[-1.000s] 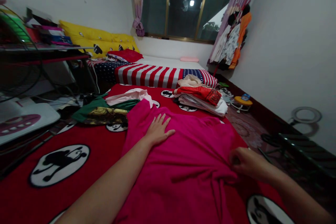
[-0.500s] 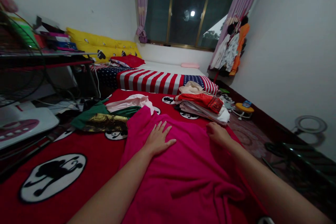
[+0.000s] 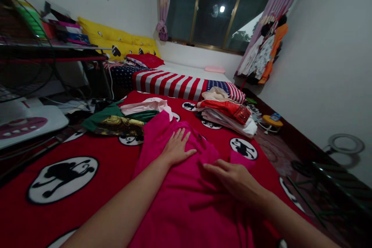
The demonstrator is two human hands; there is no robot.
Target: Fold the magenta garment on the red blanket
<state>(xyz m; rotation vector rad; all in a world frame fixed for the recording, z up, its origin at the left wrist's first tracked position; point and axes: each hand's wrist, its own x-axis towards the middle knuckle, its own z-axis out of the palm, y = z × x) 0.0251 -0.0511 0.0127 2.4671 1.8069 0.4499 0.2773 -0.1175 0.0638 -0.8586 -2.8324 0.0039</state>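
Observation:
A bright pink shirt (image 3: 162,197) lies spread on the red blanket (image 3: 116,186) in front of me, its right side turned inward and bunched. My left hand (image 3: 178,148) rests flat on the upper part of the shirt, fingers spread. Over the right half, my right hand (image 3: 235,178) grips the shirt's folded edge, with fingers and thumb pointing left. A flap of pink cloth (image 3: 242,159) sticks out beyond that hand.
Beyond the shirt lie a green garment (image 3: 101,115) and a pale pink garment (image 3: 145,106). A pile of folded clothes (image 3: 226,114) sits at the far right. A sewing machine (image 3: 35,122) stands left, a yellow stool (image 3: 272,120) right.
My right hand has moved left and toward me, bringing the shirt's right side inward over itself. A blanket patch on the right is now uncovered. My left hand stays on the shirt.

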